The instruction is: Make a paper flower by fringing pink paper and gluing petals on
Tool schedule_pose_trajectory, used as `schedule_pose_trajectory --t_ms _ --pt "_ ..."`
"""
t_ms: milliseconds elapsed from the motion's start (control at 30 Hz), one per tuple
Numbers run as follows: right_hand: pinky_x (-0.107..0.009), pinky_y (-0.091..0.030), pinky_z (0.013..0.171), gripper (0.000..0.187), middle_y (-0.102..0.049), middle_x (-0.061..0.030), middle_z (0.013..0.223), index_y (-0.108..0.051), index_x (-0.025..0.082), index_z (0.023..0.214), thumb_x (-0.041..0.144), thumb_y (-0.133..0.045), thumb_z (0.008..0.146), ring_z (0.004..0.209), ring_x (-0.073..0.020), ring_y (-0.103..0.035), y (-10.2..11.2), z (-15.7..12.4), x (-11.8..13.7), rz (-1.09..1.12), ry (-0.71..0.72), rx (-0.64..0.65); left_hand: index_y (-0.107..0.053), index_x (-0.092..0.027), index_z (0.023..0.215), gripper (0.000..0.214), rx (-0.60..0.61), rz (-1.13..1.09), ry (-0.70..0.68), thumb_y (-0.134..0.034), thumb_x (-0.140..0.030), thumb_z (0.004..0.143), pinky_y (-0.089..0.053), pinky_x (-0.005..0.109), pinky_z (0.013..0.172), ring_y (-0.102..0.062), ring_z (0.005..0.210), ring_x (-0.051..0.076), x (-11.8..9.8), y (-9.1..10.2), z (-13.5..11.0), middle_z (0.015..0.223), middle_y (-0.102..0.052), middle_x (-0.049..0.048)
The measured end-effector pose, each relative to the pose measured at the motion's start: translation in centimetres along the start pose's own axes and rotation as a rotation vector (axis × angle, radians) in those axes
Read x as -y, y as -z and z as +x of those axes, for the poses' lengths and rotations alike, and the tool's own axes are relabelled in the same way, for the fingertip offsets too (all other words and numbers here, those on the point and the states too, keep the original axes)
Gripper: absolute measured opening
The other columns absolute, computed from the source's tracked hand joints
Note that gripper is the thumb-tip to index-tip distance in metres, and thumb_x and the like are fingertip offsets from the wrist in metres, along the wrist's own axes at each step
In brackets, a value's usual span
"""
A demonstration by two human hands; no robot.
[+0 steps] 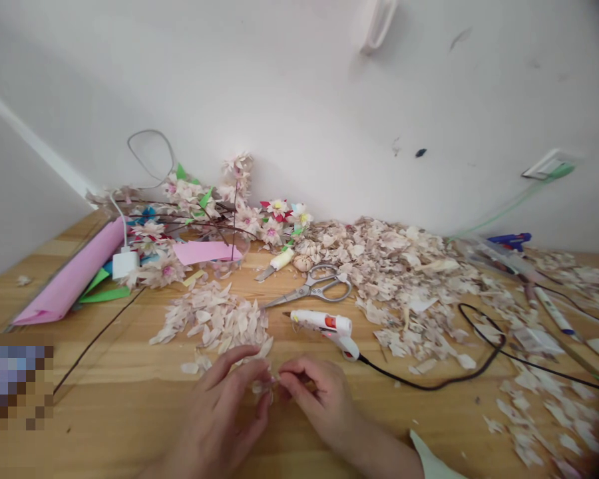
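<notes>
My left hand (223, 407) is closed in a pinch on a small cluster of pale papery petals (264, 388) at the front middle of the table. Thumb and finger of my right hand (324, 398) press together at the cluster's right side; whatever lies between them is too small to make out. Just behind the hands lies a heap of sorted pale petals (219, 318). A white hot glue gun (324, 322) rests beyond my right hand, nozzle to the left. Grey-handled scissors (309, 287) lie behind it, blades pointing left.
Finished petal flowers on twigs (247, 219) stand against the wall. Loose papery skins (404, 273) spread over the right side. A black cord (424, 387) trails right from the glue gun. A craft knife (275, 265), pink paper roll (74, 276) and white charger (125, 265) lie farther back.
</notes>
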State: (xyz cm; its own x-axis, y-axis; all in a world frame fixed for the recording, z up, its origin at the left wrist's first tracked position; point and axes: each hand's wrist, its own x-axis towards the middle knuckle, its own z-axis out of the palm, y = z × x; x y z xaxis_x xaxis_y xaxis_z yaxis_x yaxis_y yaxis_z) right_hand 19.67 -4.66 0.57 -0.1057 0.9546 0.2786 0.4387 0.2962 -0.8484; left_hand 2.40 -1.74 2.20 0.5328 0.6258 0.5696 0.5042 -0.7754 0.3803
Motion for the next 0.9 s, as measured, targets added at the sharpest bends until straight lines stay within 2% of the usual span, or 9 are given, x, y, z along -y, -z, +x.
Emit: schedule_pose_trajectory --t_ms 267,600,900 --pt "-0.022 -0.046 0.055 0.021 -0.065 -0.0023 0.062 -0.062 0.017 0.076 0.030 -0.049 0.087 0.056 -0.0129 -0.061 -0.06 0.06 0.11 -0.008 -0.017 0.012 -0.042 -0.020 0.104 0.032 0.036 -0.073 0.071 -0.052 -0.012 0.074 -0.052 0.033 0.082 -0.056 0.102 0.021 -0.09 0.01 -0.50 0.090 -0.064 0.0053" --pt "-0.020 -0.046 0.051 0.019 -0.065 -0.0016 0.061 -0.060 0.018 0.076 0.031 -0.051 0.085 0.053 -0.0123 -0.061 -0.24 -0.07 -0.15 0.056 -0.046 0.006 -0.044 -0.021 0.097 0.029 -0.041 -0.082 0.071 -0.052 -0.008 0.073 -0.054 0.030 0.078 -0.059 0.096 0.018 -0.02 -0.47 -0.26 0.083 -0.063 0.0029" --pt "-0.021 -0.046 0.053 0.020 -0.065 -0.0015 0.061 -0.061 0.018 0.076 0.032 -0.050 0.086 0.055 -0.0125 -0.062 -0.23 -0.18 -0.30 0.034 -0.039 0.008 -0.044 -0.020 0.101 0.032 -0.039 -0.085 0.069 -0.054 -0.007 0.073 -0.053 0.031 0.079 -0.060 0.096 0.019 0.25 -0.80 -0.46 0.085 -0.064 0.0038"
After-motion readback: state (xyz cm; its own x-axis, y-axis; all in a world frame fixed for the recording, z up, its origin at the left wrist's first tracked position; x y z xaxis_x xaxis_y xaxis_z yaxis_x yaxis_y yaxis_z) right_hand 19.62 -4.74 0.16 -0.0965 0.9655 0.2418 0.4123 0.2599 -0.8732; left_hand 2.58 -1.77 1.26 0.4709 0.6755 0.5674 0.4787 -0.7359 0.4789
